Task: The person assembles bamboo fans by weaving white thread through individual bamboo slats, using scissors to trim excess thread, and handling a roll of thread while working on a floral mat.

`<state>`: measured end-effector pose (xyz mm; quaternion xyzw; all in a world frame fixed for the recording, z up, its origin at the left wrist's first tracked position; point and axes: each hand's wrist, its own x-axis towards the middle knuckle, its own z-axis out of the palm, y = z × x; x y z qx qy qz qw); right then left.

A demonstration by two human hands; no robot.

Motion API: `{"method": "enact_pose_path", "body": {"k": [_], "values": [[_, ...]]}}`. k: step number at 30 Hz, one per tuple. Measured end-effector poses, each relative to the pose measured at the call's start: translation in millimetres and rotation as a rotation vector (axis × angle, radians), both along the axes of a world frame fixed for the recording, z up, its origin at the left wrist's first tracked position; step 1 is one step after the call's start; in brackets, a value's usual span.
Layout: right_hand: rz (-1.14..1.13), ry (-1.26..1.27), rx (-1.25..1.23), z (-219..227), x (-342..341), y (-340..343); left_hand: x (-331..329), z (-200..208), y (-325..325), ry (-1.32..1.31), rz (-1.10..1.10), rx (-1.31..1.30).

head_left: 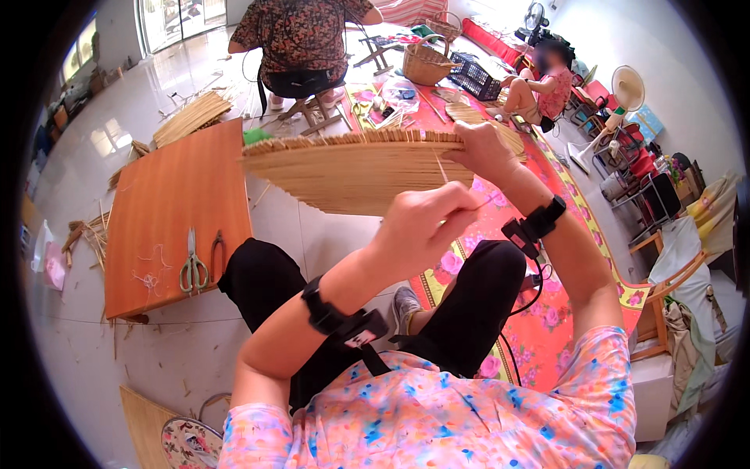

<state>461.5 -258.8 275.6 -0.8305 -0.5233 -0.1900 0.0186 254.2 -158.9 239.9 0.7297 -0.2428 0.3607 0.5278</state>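
Note:
A wide, curved panel of pale straw-like strips [344,173] is held up in front of me, its thicker bound edge on top. My right hand [486,150] grips the right end of that edge, thumb and fingers closed round it. Just below and to the left, my left hand [428,223] is closed in a pinch. A thin light thread [441,166] runs from the panel's edge down to those pinched fingers. Bands with small black devices sit on both my wrists. The panel's left end reaches over the wooden table's corner.
Scissors [193,266], small dark snips [217,254] and loose thread lie on the orange-brown wooden table [172,195] at left. A red floral mat [539,313] spreads at right. Two people sit ahead, near a wicker basket [426,64] and a black crate [474,76]. Straw bundles [191,117] lie behind the table.

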Motion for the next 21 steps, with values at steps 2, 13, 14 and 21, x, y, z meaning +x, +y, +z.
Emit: {"method": "enact_pose_path", "body": {"k": [2, 13, 14, 21], "values": [[0.044, -0.018, 0.086, -6.3, 2.0, -0.7, -19.1, -2.2, 12.5, 0.102, 0.038, -0.145], [-0.18, 0.349, 0.101, -19.8, -53.7, 42.3, -34.1, 4.4, 100.5, 0.054, 0.213, -0.541], [-0.205, 0.37, 0.118, -20.1, -59.5, 41.5, -35.5, 2.3, 102.8, 0.045, 0.207, -0.542], [-0.249, 0.498, 0.407, -59.5, -108.5, 10.6, -69.1, -13.6, 95.1, 0.115, 0.198, -0.598]]}}
